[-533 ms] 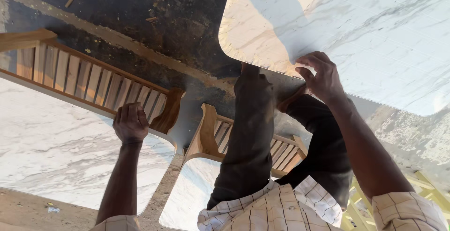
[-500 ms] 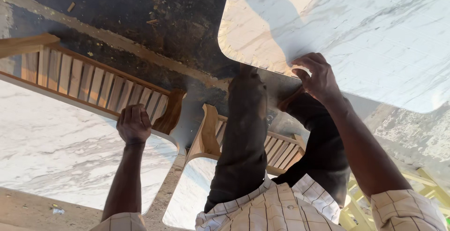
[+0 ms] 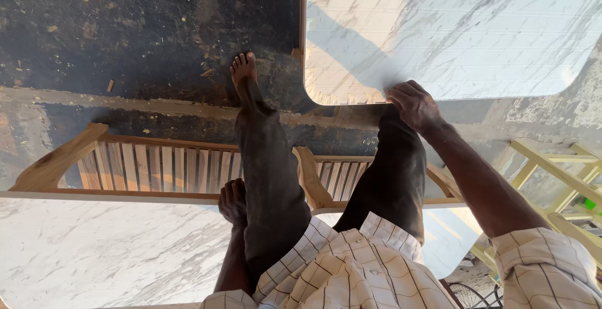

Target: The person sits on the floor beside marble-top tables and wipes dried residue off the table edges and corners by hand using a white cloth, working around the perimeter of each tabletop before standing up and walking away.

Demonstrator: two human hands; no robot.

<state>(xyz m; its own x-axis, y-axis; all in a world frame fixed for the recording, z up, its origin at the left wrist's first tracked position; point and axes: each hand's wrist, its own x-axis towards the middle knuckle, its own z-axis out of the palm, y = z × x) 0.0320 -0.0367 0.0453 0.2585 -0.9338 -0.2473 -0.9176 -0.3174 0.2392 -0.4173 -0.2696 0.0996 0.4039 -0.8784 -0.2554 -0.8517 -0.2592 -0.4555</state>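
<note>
My right hand [image 3: 414, 105] holds the near rounded edge of a white marble-patterned tabletop [image 3: 451, 26], fingers curled on its rim. My left hand [image 3: 233, 201] is a closed fist pressed on the edge of a second white marble-patterned top [image 3: 100, 252], beside my left thigh. My left leg in dark trousers reaches forward over a wooden slatted frame [image 3: 157, 168]. Its bare foot [image 3: 243, 69] is on the dark floor. My right leg is partly hidden under the far tabletop.
The dark floor [image 3: 125, 33] is dirty and strewn with wood chips. A second slatted wooden section [image 3: 338, 174] sits between my legs. Pale yellow-green wooden frames [image 3: 558, 177] stand at the right. A pale concrete strip [image 3: 94, 105] crosses the floor.
My left leg has swung forward over the slatted frame and its bare foot now shows on the floor. Both hands keep their places on the two tabletops.
</note>
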